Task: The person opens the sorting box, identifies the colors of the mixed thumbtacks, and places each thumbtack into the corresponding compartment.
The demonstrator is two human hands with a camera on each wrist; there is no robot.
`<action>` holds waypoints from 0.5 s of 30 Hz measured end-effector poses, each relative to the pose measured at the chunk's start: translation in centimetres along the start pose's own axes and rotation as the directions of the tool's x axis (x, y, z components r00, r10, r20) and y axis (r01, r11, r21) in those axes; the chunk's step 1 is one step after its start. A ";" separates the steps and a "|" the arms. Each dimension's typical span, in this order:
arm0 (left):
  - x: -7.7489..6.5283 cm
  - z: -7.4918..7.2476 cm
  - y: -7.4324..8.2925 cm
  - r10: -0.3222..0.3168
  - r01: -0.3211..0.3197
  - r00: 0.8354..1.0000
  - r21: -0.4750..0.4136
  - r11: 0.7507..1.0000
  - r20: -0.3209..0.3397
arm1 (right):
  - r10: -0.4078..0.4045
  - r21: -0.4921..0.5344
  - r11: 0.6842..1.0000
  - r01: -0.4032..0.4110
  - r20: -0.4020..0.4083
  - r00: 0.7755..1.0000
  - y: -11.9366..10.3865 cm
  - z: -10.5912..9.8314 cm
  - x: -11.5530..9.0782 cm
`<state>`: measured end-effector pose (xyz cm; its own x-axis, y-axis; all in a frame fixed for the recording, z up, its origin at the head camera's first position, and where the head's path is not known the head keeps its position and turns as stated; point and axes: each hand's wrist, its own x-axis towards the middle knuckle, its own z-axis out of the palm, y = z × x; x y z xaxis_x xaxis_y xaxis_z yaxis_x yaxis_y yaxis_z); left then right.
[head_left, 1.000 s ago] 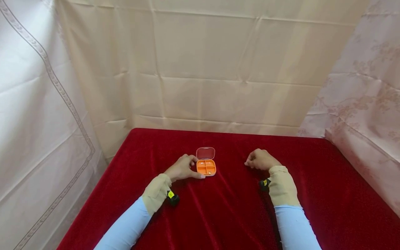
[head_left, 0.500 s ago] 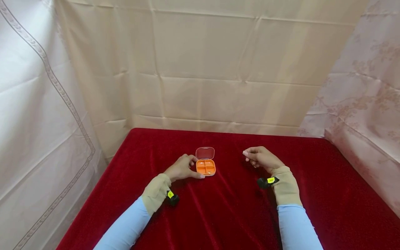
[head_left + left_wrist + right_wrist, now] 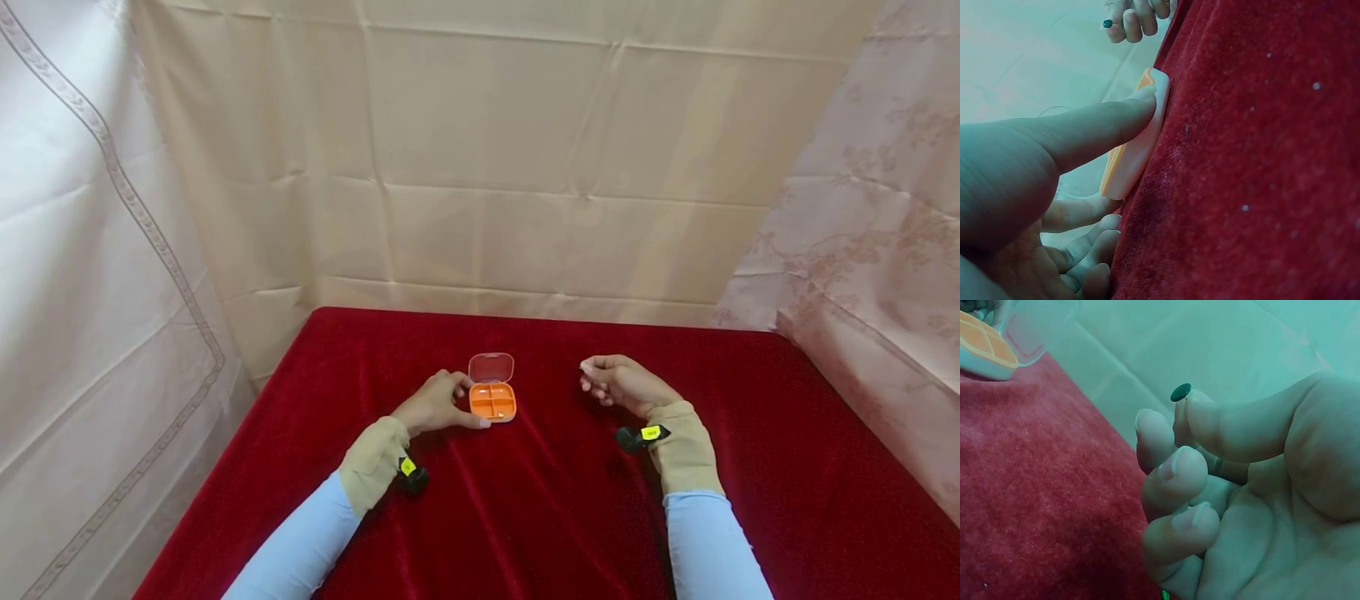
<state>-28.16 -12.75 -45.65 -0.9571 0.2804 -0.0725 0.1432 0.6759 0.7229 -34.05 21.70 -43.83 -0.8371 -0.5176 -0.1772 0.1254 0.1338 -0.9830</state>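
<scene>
An orange four-part pill box (image 3: 483, 406) with a white underside lies on the red cloth, its clear lid (image 3: 491, 367) raised at the back. My left hand (image 3: 437, 402) grips the box from the left, thumb (image 3: 1110, 128) along its near side and a finger at the far side. A tiny shiny piece (image 3: 501, 414) sits in the near right compartment. To the right, my right hand (image 3: 628, 385) is held above the cloth, its thumb and index finger pinching a small flat dark green disc (image 3: 1180, 392). The other fingers of that hand are loosely curled.
Red velvety cloth (image 3: 555, 500) covers the table, with soft folds in the middle. A beige curtain (image 3: 480, 167) hangs behind its far edge, and pale patterned cloths hang at left and right. Each wrist wears a small black camera (image 3: 633, 438).
My right hand has lifted from the cloth and turned, bringing its pinching fingertips up and slightly left. My left hand and the pill box have stayed in place.
</scene>
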 end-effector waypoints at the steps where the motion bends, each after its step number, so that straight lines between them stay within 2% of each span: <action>1: 0.0 0.0 0.0 0.002 -0.002 1.000 0.002 1.000 -0.001 | -0.002 0.004 1.000 0.002 0.003 1.000 0.0 0.0 0.0; 15: 0.1 0.1 -0.1 0.019 -0.019 1.000 0.005 1.000 -0.004 | -0.024 0.007 1.000 0.024 0.075 0.997 -0.2 -0.2 -0.4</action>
<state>-28.26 -12.75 -45.84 -0.9553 0.2902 -0.0563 0.1622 0.6739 0.7208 -33.86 22.00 -43.60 -0.7976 -0.5826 -0.1563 0.1093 0.1152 -0.9873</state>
